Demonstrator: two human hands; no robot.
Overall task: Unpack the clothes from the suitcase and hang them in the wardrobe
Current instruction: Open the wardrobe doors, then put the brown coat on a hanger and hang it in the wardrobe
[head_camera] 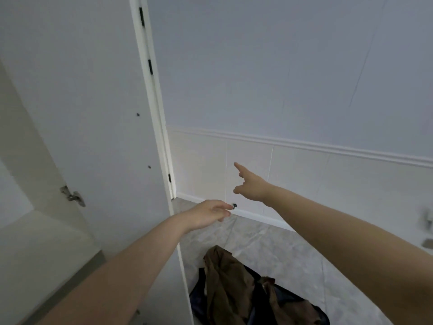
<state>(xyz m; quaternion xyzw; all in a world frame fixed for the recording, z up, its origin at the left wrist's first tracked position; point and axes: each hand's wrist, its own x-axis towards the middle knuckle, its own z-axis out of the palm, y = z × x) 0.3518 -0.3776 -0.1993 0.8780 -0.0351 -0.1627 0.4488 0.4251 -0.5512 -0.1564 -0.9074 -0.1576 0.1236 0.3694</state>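
Pale wall (281,66) behind an open white wardrobe door (93,113); left hand (208,213) pinches a small dark object (234,205), right hand (251,181) empty, fingers spread, above brown clothes (232,285).

There is 1 view only, taken from a wide-angle camera worn on the person's head. It looks forward and somewhat down, toward a pale wall (281,66) and the grey floor (269,242) at its foot. The open white wardrobe door (93,113) fills the left side, close to the lens, and its straight edges bend (the wide lens curves them). Both bare forearms reach in from the bottom edge, near the camera. The suitcase (199,299) shows only partly, at the lower edge.
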